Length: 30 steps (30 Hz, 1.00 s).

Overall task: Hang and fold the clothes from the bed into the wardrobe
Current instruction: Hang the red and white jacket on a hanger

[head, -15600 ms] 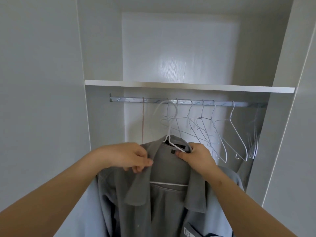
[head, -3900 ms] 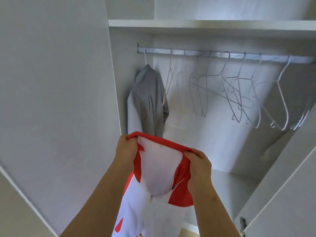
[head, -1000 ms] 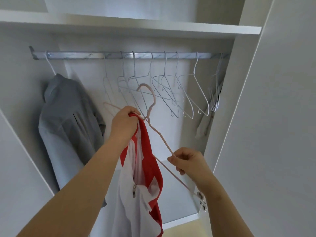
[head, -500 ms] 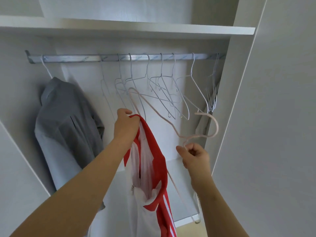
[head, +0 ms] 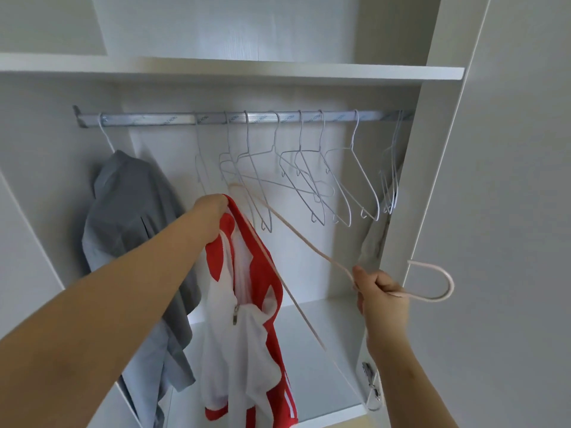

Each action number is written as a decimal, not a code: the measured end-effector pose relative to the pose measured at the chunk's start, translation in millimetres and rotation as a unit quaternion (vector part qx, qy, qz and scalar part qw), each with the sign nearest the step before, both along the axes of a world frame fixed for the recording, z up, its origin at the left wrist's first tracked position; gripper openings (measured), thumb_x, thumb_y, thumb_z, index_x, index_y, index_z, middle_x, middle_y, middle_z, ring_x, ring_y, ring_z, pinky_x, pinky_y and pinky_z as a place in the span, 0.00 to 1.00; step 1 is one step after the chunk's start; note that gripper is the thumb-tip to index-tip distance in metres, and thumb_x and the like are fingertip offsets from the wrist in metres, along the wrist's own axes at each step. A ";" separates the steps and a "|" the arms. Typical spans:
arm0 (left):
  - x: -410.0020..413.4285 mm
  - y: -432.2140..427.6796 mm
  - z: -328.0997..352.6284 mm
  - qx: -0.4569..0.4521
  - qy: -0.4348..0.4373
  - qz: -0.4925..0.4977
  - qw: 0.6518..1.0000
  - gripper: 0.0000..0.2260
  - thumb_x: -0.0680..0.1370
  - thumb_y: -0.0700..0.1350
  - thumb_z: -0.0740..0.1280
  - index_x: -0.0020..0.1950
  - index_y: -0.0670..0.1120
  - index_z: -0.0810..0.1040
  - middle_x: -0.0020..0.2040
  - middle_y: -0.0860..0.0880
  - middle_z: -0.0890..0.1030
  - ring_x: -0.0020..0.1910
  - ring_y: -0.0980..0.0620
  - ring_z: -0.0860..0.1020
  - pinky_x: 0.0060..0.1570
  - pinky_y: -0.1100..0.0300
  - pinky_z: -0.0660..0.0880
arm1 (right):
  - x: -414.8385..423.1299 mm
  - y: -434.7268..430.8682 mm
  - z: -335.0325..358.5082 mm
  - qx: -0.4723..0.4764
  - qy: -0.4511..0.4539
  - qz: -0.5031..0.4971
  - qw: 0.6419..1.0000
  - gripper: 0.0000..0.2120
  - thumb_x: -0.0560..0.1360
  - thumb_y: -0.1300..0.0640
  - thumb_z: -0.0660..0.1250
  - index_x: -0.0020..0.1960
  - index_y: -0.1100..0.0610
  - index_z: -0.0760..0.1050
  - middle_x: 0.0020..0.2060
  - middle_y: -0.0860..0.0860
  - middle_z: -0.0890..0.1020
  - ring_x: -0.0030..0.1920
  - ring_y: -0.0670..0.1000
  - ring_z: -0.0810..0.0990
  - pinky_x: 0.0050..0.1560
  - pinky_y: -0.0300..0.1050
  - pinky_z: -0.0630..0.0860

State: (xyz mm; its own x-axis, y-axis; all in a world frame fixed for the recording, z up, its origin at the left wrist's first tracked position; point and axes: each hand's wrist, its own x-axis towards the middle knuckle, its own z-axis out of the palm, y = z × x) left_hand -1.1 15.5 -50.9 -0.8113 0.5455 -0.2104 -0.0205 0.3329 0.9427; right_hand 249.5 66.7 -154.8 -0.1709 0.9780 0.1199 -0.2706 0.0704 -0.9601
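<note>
My left hand (head: 210,214) grips the collar of a red and white zip jacket (head: 247,319), which hangs down inside the open wardrobe. My right hand (head: 381,296) holds a pink wire hanger (head: 309,245) at its neck, with the hook pointing right over the wardrobe door. One arm of the hanger reaches up to the jacket's collar beside my left hand. A grey shirt (head: 133,230) hangs on a hanger at the left end of the metal rail (head: 173,119).
Several bare white wire hangers (head: 309,180) hang along the middle and right of the rail. A white shelf (head: 278,72) runs above the rail. The open wardrobe door (head: 509,180) stands at the right, with its hinge (head: 370,384) low down.
My right hand has swung the pink hanger's hook further right and downward. Its arm now lies against the jacket's collar. The left hand keeps holding the collar.
</note>
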 end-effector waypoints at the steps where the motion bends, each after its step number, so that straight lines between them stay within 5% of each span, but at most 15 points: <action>1: 0.1 2.2 0.9 0.008 0.001 0.006 1.000 0.11 0.78 0.39 0.60 0.35 0.43 0.70 0.34 0.45 0.71 0.31 0.49 0.71 0.28 0.61 0.76 | 0.8 -0.3 -0.3 0.001 -0.014 0.005 1.000 0.25 0.74 0.63 0.66 0.20 0.53 0.67 0.18 0.45 0.65 0.20 0.43 0.61 0.25 0.34 0.62; 4: 2.2 2.8 4.7 0.014 0.070 0.034 0.997 0.08 0.76 0.36 0.58 0.37 0.40 0.70 0.33 0.42 0.71 0.30 0.45 0.71 0.33 0.55 0.70 | 3.4 -1.9 -1.5 0.005 -0.040 0.013 0.999 0.21 0.74 0.63 0.67 0.25 0.57 0.66 0.17 0.43 0.67 0.20 0.42 0.62 0.31 0.40 0.61; 7: 12.2 1.1 -1.7 0.023 0.201 0.004 0.979 0.02 0.76 0.40 0.59 0.46 0.45 0.70 0.37 0.46 0.74 0.34 0.49 0.73 0.35 0.57 0.71 | 3.1 -5.4 -1.4 0.023 -0.099 0.020 0.995 0.19 0.74 0.62 0.67 0.27 0.59 0.64 0.15 0.43 0.68 0.19 0.42 0.63 0.25 0.34 0.62; 10: 26.8 -4.6 -8.7 0.004 0.299 -0.074 0.951 0.03 0.77 0.43 0.61 0.44 0.50 0.69 0.37 0.49 0.74 0.34 0.53 0.73 0.31 0.62 0.69 | -0.1 -9.6 -2.1 0.017 -0.106 0.022 0.994 0.21 0.74 0.61 0.67 0.25 0.57 0.65 0.15 0.43 0.68 0.18 0.42 0.62 0.21 0.29 0.61; 19: 83.3 -21.6 -27.2 0.088 0.266 -0.220 0.934 0.10 0.74 0.41 0.65 0.35 0.53 0.71 0.34 0.54 0.73 0.35 0.55 0.72 0.38 0.61 0.69 | -27.2 -23.6 -3.5 0.044 -0.202 0.083 0.975 0.15 0.73 0.59 0.68 0.28 0.59 0.71 0.19 0.45 0.72 0.23 0.41 0.70 0.29 0.37 0.68; 22: 89.3 -27.9 -36.8 0.134 0.261 -0.229 0.928 0.10 0.77 0.42 0.63 0.38 0.54 0.71 0.36 0.56 0.74 0.38 0.56 0.73 0.42 0.61 0.70 | -31.6 -27.9 -4.3 0.005 -0.175 0.072 0.982 0.11 0.72 0.61 0.66 0.34 0.66 0.74 0.25 0.54 0.73 0.29 0.52 0.70 0.35 0.45 0.68; 24: 83.5 -30.3 -43.8 0.086 0.396 -0.223 0.887 0.06 0.78 0.44 0.61 0.44 0.54 0.73 0.41 0.56 0.75 0.44 0.55 0.74 0.47 0.59 0.71 | -28.7 -27.6 -1.5 -0.019 -0.140 0.052 0.989 0.10 0.71 0.63 0.65 0.34 0.69 0.75 0.24 0.55 0.71 0.29 0.53 0.67 0.35 0.45 0.66; 27: 70.7 -29.5 -57.3 -0.037 0.597 -0.218 0.771 0.10 0.79 0.48 0.59 0.57 0.51 0.76 0.55 0.54 0.75 0.57 0.52 0.71 0.60 0.55 0.64 | -20.9 -25.9 9.4 -0.011 -0.101 0.036 0.994 0.18 0.71 0.65 0.65 0.23 0.57 0.77 0.18 0.50 0.71 0.22 0.48 0.67 0.29 0.42 0.66; 30: 72.1 -30.3 -62.6 -0.044 0.590 -0.280 0.756 0.11 0.80 0.51 0.57 0.57 0.51 0.75 0.50 0.53 0.80 0.50 0.51 0.78 0.57 0.56 0.69 | -15.4 -27.5 19.5 -0.002 -0.067 0.025 0.997 0.21 0.72 0.66 0.65 0.21 0.55 0.76 0.16 0.49 0.70 0.19 0.47 0.66 0.27 0.40 0.64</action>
